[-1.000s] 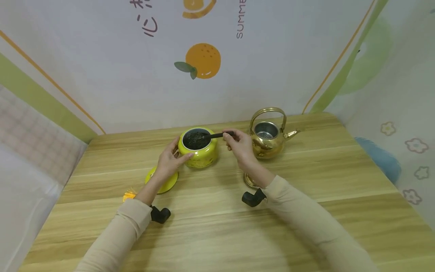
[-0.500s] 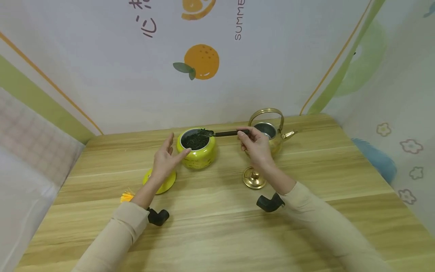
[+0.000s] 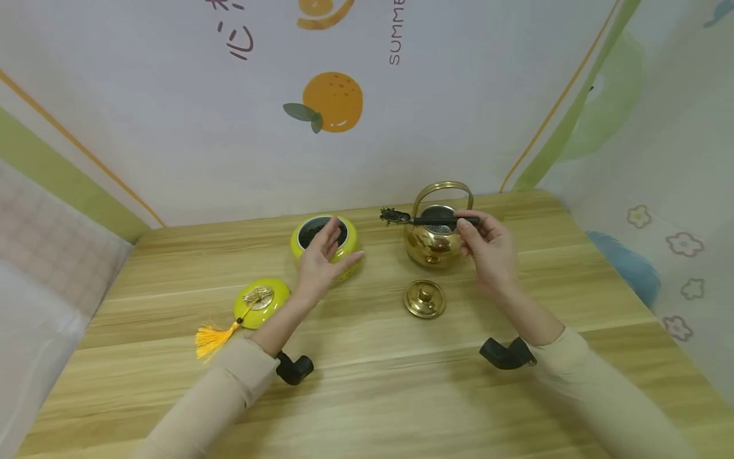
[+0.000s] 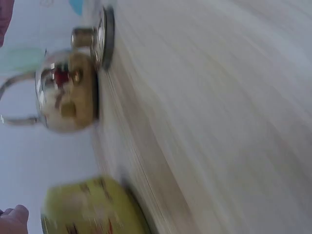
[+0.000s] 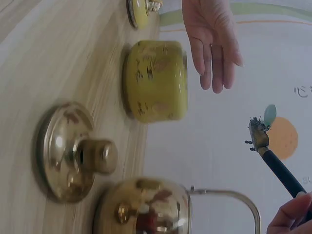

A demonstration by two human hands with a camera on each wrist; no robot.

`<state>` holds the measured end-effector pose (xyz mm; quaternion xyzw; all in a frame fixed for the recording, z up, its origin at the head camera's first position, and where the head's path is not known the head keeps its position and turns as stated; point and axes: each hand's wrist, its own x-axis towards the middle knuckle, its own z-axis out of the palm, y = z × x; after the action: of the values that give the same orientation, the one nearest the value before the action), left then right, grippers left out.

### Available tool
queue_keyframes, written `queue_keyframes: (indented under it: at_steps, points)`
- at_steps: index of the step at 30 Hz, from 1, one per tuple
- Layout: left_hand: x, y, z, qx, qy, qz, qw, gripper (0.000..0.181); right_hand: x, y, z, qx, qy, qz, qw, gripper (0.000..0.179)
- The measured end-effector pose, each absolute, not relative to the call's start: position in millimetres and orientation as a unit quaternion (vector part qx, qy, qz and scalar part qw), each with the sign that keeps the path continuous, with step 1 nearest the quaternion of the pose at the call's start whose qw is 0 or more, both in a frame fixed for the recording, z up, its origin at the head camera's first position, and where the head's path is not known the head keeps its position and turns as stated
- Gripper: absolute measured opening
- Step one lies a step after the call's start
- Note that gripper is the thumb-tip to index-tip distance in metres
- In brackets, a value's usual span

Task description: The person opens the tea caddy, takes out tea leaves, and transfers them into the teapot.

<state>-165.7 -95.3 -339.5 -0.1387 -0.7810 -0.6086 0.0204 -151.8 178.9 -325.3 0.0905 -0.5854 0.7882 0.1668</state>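
Observation:
My right hand (image 3: 494, 252) pinches the dark handle of a tea scoop (image 3: 441, 221), whose tip is heaped with dark tea leaves (image 3: 393, 216). In the head view the scoop overlaps the top of a gold teapot (image 3: 432, 245) with a raised hoop handle and a metal strainer in its mouth. My left hand (image 3: 321, 264), fingers extended, is in front of a yellow tea jar (image 3: 297, 245) and partly hides it. Dark tea leaves show inside the jar's mouth. In the right wrist view the left hand (image 5: 212, 44) is above the jar, holding nothing.
The jar's yellow lid (image 3: 278, 294) with an orange tassel (image 3: 212, 339) lies left on the wooden table (image 3: 367, 395). The gold teapot lid (image 3: 425, 299) lies in front of the teapot. A printed curtain (image 3: 229, 140) hangs behind the table.
My right hand has lifted the scoop of tea leaves out of the jar and carried it right, to the teapot. My left hand has let go of the jar and moved slightly right.

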Motion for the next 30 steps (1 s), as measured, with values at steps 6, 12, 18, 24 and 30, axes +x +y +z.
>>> queue_keyframes:
  at_steps: [6, 12, 18, 24, 30]
  points:
    - [-172, -62, -344, -0.154, -0.779, -0.608, -0.021, 0.081, -146, 207, -325, 0.076, -0.561, 0.804, 0.181, 0.020]
    - [-184, -36, -354, -0.138, -0.783, -0.604, -0.055, 0.085, -143, 220, -321, 0.024, -0.565, 0.802, 0.195, 0.010]
    - [-197, -14, -365, -0.141, -0.795, -0.587, -0.057, 0.088, -146, 228, -325, -0.009, -0.585, 0.784, 0.210, 0.007]
    - [-206, 1, -369, -0.140, -0.813, -0.563, -0.040, 0.087, -153, 231, -332, -0.025, -0.612, 0.756, 0.230, 0.007]
    - [-211, 13, -370, -0.126, -0.827, -0.546, -0.042, 0.088, -158, 231, -334, -0.029, -0.642, 0.725, 0.248, 0.008]
